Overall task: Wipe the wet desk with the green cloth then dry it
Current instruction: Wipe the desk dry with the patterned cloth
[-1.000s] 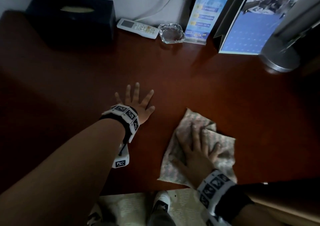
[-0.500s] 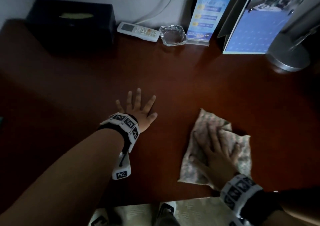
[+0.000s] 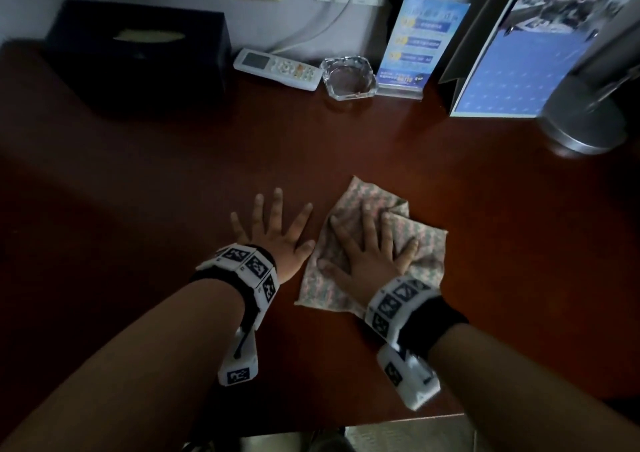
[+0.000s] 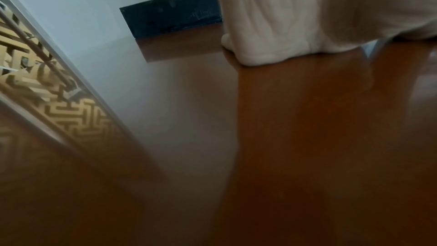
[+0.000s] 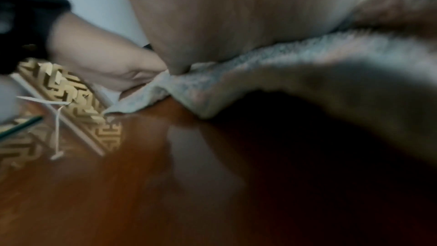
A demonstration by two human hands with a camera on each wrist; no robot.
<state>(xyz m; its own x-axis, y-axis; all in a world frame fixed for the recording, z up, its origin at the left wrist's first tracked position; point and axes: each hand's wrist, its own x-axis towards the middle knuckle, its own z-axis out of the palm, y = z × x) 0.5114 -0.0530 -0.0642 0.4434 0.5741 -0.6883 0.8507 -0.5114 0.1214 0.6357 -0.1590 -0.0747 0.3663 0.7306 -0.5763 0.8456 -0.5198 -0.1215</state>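
Observation:
A crumpled, pale patterned cloth [image 3: 424, 247] lies on the dark red-brown desk [image 3: 450, 181], near its front edge. My right hand [image 3: 370, 247] presses flat on the cloth with fingers spread. My left hand [image 3: 273, 229] rests flat on the bare desk just left of the cloth, fingers spread, almost touching its edge. In the right wrist view the cloth [image 5: 272, 74] bunches under my palm, and my left hand [image 5: 106, 66] lies beside it. In the left wrist view my palm [image 4: 331, 6] rests on the glossy desk [image 4: 189, 119].
Along the back wall stand a black tissue box [image 3: 138, 53], a white remote [image 3: 277, 69], a glass ashtray [image 3: 349, 78], a blue sign holder [image 3: 415, 46], a blue calendar [image 3: 526, 53] and a metal lamp base [image 3: 581, 119]. Patterned floor shows past the front edge [image 3: 398, 434].
My right hand slid the cloth right, then back left and further from me, so it now lies right beside my left hand. The left hand stayed flat in place.

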